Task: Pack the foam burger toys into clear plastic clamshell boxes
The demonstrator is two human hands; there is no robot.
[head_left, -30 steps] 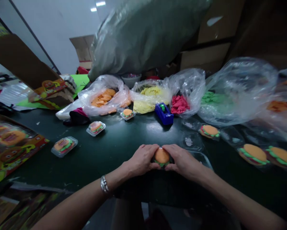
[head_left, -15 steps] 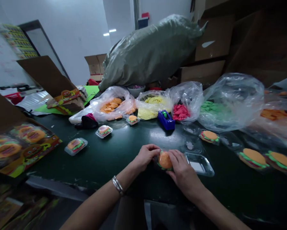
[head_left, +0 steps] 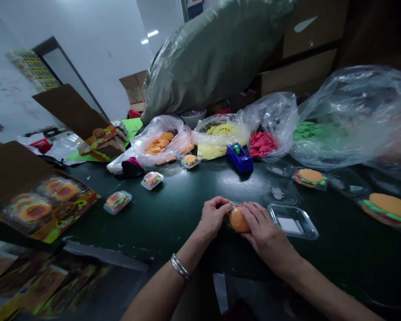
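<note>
- Overall, a grey-green sack point(head_left: 217, 53) looms behind the blue dispenser point(head_left: 239, 157), which stands on a dark table point(head_left: 173, 191).
- Clear bags of parts line up beside the dispenser. The orange bag point(head_left: 160, 142) is well left of it, the yellow bag point(head_left: 217, 133) just left, the red bag point(head_left: 263, 142) just right and the green bag point(head_left: 354, 111) well right. All look well filled, so I judge that plenty of stock is left.
- A printed box point(head_left: 49, 200) lies far left of the dispenser, nearer the person. Several finished burgers sit in it under clear film.
- The left hand point(head_left: 213, 218) and right hand point(head_left: 267, 234) meet in front of the dispenser. The left fingers are curled and pinch one edge of a burger, and the right fingers wrap over its other side. Both hands grasp it.
- Loose burgers point(head_left: 310, 177) lie right of the dispenser in open plastic, seemingly not yet closed.
- Empty trays point(head_left: 292, 221) wait in front of the dispenser and to its right, unfilled.
- Three closed packs point(head_left: 117, 201) sit left of the dispenser. These look done.
- The burger point(head_left: 237, 219) is low over the table between the hands, in front of the dispenser, with its orange bun up. I cannot tell whether plastic already encloses it.
- The box print shows a cartoon burger face. Its lettering is too blurred to read, and no brand is legible anywhere else.
</note>
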